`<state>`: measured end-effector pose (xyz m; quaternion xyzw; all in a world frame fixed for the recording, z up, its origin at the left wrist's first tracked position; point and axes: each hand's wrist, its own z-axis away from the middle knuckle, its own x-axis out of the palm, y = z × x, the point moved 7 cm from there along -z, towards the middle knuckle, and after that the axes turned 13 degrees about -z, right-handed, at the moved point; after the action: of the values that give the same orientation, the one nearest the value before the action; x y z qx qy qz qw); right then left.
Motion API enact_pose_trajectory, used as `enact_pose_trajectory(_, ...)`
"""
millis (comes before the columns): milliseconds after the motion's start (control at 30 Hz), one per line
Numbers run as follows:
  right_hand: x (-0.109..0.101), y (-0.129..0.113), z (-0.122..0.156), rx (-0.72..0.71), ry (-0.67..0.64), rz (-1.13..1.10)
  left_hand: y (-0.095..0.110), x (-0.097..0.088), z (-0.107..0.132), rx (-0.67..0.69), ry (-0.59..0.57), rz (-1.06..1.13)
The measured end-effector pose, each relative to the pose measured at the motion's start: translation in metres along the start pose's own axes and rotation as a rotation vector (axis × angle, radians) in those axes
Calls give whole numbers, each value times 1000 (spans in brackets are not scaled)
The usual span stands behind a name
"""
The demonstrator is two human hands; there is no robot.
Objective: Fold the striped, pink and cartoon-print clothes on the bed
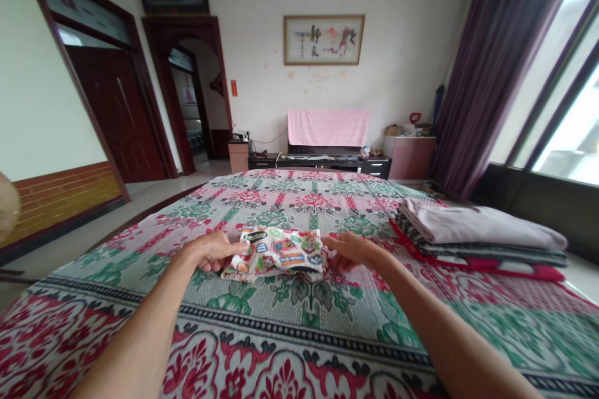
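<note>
A small folded piece of white cloth (278, 254) with bright cartoon-like prints and lettering lies on the flowered bedspread (309, 299) in front of me. My left hand (214, 250) pinches its left edge, with the thumb on top and the fingers curled underneath. At the opposite edge, my right hand (347, 250) is closed on the cloth's right side, the fingertips partly hidden. The cloth looks somewhat rumpled, and its lower left corner sticks out towards me. I cannot tell what kind of garment it is.
To the right, a stack of folded blankets (482, 237) rests on the bed, a pale one on top. Beyond the bed's far edge stands a low black cabinet (377, 167) with a pink cloth (327, 128) draped above it. A purple curtain (486, 75) hangs by the window.
</note>
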<state>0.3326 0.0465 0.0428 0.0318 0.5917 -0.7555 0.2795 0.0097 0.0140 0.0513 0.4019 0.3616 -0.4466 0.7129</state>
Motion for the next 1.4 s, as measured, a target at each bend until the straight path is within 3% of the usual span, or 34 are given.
enact_pose_trajectory(133, 13, -6, 7, -4, -109, -75, 11, 4, -4, 55, 10, -67)
enact_pose_trajectory(233, 18, -10, 6, -8, -36, -115, 21, 6, -6, 121, 23, 58)
enact_pose_trajectory(400, 20, -13, 6, -24, 66, -395, 26, -2, 0, 177, 34, 351)
enact_pose_trajectory(500, 21, -12, 6, -21, 46, -444, 16, -6, 0, 103, 63, 180)
enact_pose_trajectory(633, 19, -8, -1, -36, 35, -300, -1, -1, -6, -9, 26, -94)
enact_pose_trajectory(767, 11, -8, -6, -69, 88, -240, 1, 5, -8, 12, 16, -175)
enact_pose_trajectory(933, 13, -11, -3, -153, -72, -315, 5, 9, -9, 57, 24, -230)
enact_pose_trajectory(1000, 11, -8, -3, -181, -79, -344, 0, 13, -13, 111, 36, -192)
enact_pose_trajectory(1100, 5, 2, -8, -237, 7, -250, -7, 14, -20, 243, 205, -129)
enact_pose_trajectory(1233, -2, 5, -4, -447, 193, -26, -14, 9, -13, 320, 508, -97)
enact_pose_trajectory(1400, -1, 4, 14, -632, 271, 28, -16, 12, -1, 394, 604, -65)
